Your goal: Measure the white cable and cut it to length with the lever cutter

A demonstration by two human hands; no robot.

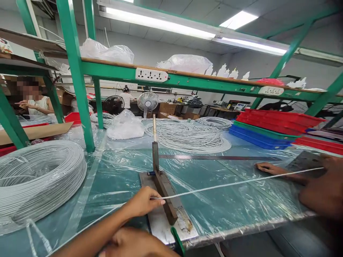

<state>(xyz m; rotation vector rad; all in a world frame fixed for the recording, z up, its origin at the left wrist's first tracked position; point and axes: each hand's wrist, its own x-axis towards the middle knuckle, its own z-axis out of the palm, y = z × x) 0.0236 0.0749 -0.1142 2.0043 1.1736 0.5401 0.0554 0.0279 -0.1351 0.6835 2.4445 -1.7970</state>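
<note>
My left hand [148, 202] pinches a thin white cable [214, 188] between thumb and fingers, right beside a metal lever cutter [166, 205]. The cutter's long handle stands upright, and its base plate rests on the bench near the front edge. My right hand [118, 240] is low in the picture, under my left forearm, with curled fingers partly cut off; what it holds is hidden. The cable runs to the far right, where another person's blurred hand [321, 189] is at its end. That person's other hand [265, 167] rests over the bench.
A big cable coil [66, 178] lies at left, and looser coils [190, 137] lie behind the cutter. A steel ruler [214, 157] crosses the plastic-covered bench. Stacked trays [268, 128] stand at right. A green post [76, 78] and shelf [187, 76] rise above.
</note>
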